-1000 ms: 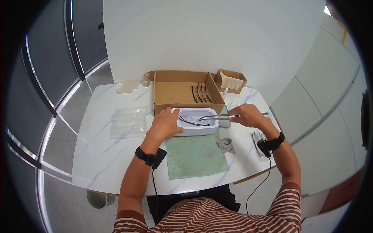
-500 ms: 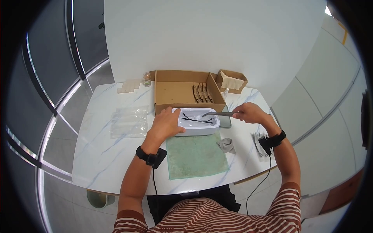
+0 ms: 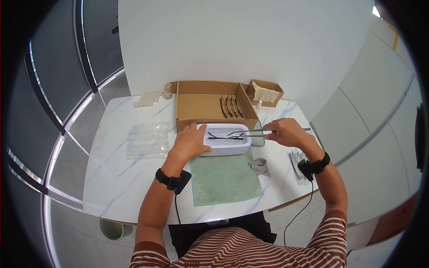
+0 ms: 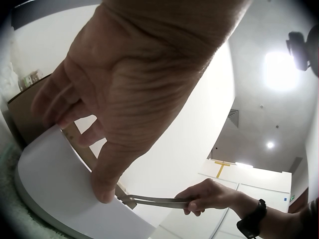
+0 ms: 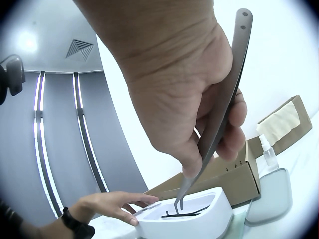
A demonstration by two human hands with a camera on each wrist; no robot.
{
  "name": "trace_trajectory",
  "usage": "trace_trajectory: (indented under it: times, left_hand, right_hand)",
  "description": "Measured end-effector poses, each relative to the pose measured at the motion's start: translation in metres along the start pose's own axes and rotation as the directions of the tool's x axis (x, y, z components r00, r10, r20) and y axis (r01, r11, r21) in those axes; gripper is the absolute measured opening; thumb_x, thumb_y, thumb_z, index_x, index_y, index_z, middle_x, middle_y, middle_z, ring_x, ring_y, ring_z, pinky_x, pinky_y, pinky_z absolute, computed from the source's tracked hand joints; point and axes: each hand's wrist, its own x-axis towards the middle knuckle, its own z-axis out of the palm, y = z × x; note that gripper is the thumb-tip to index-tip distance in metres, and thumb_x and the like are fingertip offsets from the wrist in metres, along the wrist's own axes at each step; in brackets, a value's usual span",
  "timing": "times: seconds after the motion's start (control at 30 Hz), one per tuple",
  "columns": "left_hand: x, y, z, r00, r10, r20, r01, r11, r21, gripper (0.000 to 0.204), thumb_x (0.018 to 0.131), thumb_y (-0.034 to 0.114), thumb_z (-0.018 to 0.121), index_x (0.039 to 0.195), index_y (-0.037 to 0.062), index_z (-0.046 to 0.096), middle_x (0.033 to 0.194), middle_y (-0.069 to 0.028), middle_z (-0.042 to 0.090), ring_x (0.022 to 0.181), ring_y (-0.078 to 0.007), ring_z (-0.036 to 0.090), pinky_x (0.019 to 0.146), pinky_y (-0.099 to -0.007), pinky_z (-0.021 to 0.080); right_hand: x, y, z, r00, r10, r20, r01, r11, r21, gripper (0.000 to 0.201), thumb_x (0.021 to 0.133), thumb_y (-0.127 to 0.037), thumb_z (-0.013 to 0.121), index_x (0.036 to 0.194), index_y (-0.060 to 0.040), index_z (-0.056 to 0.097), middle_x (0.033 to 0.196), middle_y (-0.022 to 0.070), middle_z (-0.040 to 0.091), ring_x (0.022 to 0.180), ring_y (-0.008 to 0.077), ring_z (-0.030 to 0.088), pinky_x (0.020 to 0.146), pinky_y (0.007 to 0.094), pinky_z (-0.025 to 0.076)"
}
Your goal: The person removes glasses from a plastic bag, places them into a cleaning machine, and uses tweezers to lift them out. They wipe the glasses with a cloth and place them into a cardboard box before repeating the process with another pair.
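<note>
A white oblong tub (image 3: 225, 151) stands at the far edge of the green mat. In it lie glasses (image 3: 219, 138) with thin dark temples. My left hand (image 3: 190, 142) grips the tub's left end, thumb on the near side and fingers over the far rim. My right hand (image 3: 287, 132) holds long metal tweezers (image 3: 257, 131) from the right side. Their bent tips reach down into the tub at the glasses, as the right wrist view shows, with the tweezers (image 5: 224, 99) pinched between thumb and fingers.
Behind the tub is an open cardboard box (image 3: 199, 105) with several curved brown pieces. A smaller box (image 3: 275, 97) with cloth and a spray bottle (image 5: 268, 152) stand back right. A pale lid (image 5: 271, 196), grey cloth (image 3: 258, 166), plastic sheet (image 3: 147, 140) and green mat (image 3: 225, 181) lie around.
The glasses have turned in the tub, their temples now lying more level across it. The tweezer tips went right, then back left over the glasses. My left hand kept its place.
</note>
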Motion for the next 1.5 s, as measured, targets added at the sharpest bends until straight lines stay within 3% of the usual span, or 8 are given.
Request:
trace_trajectory:
  times: [0.23,0.4,0.73,1.03,1.2,1.5]
  left_hand:
    - [-0.001,0.001,-0.002,1.000,-0.002,0.007,0.002,1.000,-0.016,0.077,0.076,0.035,0.085,0.141,0.0067,0.055,0.130,-0.0176,0.059,0.121,-0.0369,0.058,0.101,-0.0458,0.050]
    - [-0.002,0.000,-0.001,1.000,-0.007,0.015,0.008,1.000,-0.014,0.077,0.076,0.035,0.086,0.141,0.0069,0.055,0.130,-0.0175,0.059,0.121,-0.0369,0.058,0.101,-0.0460,0.050]
    - [-0.003,0.005,-0.006,1.000,-0.017,0.023,0.017,1.000,-0.017,0.079,0.077,0.035,0.086,0.144,0.0079,0.053,0.137,-0.0174,0.056,0.124,-0.0374,0.057,0.102,-0.0461,0.050]
    - [-0.003,0.006,-0.010,0.998,-0.036,0.046,0.037,0.999,-0.013,0.082,0.076,0.034,0.086,0.146,0.0073,0.051,0.139,-0.0177,0.055,0.126,-0.0371,0.056,0.103,-0.0459,0.050]
    - [-0.003,0.005,-0.007,0.999,-0.030,0.045,0.031,0.999,-0.016,0.081,0.077,0.034,0.086,0.145,0.0062,0.052,0.138,-0.0179,0.055,0.125,-0.0374,0.057,0.103,-0.0460,0.050]
    - [-0.003,0.004,-0.008,0.999,-0.018,0.048,0.019,1.000,-0.024,0.080,0.077,0.034,0.086,0.144,0.0053,0.052,0.137,-0.0184,0.056,0.124,-0.0383,0.057,0.101,-0.0469,0.050]
  right_hand:
    - [0.008,-0.001,0.005,0.998,0.000,0.059,0.002,0.999,-0.035,0.026,0.090,-0.025,0.073,0.111,-0.0104,0.076,0.093,0.0139,0.075,0.085,0.0355,0.069,0.075,0.0456,0.054]
    - [0.015,0.012,0.005,0.992,-0.032,0.123,0.019,0.995,0.100,0.027,0.093,-0.027,0.071,0.113,-0.0107,0.076,0.090,0.0141,0.074,0.085,0.0358,0.068,0.076,0.0455,0.052]
    - [0.031,0.027,-0.008,0.986,-0.070,0.152,0.054,0.993,0.105,0.033,0.090,-0.030,0.075,0.116,-0.0090,0.076,0.091,0.0169,0.074,0.088,0.0353,0.069,0.078,0.0456,0.053]
    - [0.051,0.015,-0.023,0.964,-0.170,0.203,0.168,0.985,0.027,0.031,0.088,-0.030,0.077,0.111,-0.0099,0.078,0.086,0.0157,0.074,0.084,0.0342,0.070,0.076,0.0450,0.053]
    - [0.062,0.006,-0.023,0.952,-0.164,0.259,0.198,0.974,-0.113,0.031,0.086,-0.031,0.078,0.110,-0.0107,0.078,0.085,0.0169,0.074,0.088,0.0359,0.071,0.078,0.0449,0.055]
    - [0.083,-0.010,-0.041,0.925,-0.096,0.369,0.169,0.971,-0.171,0.033,0.086,-0.032,0.078,0.114,-0.0130,0.078,0.093,0.0179,0.075,0.095,0.0372,0.071,0.085,0.0450,0.055]
